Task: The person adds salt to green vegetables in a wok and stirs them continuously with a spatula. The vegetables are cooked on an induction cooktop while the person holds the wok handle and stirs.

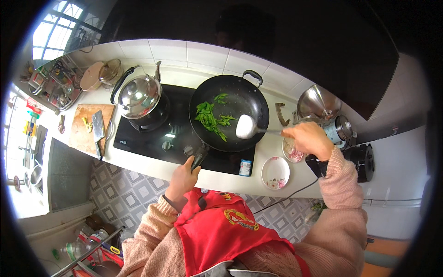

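Note:
My left hand point(182, 179) grips the black handle point(199, 157) of a dark wok point(225, 83) on the right side of the gas hob point(145, 140). Cut green peppers point(207, 116), or a similar green vegetable, lie mostly in the left half of the wok. My right hand point(309, 138) is closed around the handle of a metal wok spatula point(246, 127). The spatula's broad blade is inside the wok, to the right of the greens and apart from most of them. My right fingers are above a floral dish point(292, 152) and partly cover it.
A steel kettle point(139, 95) stands on the left burner. Left of the hob, a cleaver point(98, 126) and yellowish pieces point(87, 124) lie on a wooden cutting board point(78, 138). A floral plate point(275, 173) sits near the counter's front edge. A dark cabinet point(294, 41) overhangs the counter.

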Available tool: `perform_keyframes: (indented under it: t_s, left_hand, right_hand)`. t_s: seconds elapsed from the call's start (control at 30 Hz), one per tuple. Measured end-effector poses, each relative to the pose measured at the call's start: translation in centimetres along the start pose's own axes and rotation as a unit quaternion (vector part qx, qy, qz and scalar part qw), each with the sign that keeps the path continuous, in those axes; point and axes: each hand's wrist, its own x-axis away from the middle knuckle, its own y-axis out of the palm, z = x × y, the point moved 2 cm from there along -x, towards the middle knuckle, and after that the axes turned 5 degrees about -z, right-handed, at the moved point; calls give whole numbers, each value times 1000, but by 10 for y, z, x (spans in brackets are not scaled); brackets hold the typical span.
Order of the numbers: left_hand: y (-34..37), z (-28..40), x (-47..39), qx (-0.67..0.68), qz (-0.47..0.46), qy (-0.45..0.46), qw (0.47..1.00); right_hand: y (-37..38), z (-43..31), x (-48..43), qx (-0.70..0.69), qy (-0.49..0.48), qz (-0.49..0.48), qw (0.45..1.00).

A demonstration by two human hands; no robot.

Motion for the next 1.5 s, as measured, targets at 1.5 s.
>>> perform_keyframes:
  t_s: [1.5]
  left_hand:
    - [2,2,1,1,12,9,1000]
  right_hand:
    - [98,-48,-39,-90,-55,45,993]
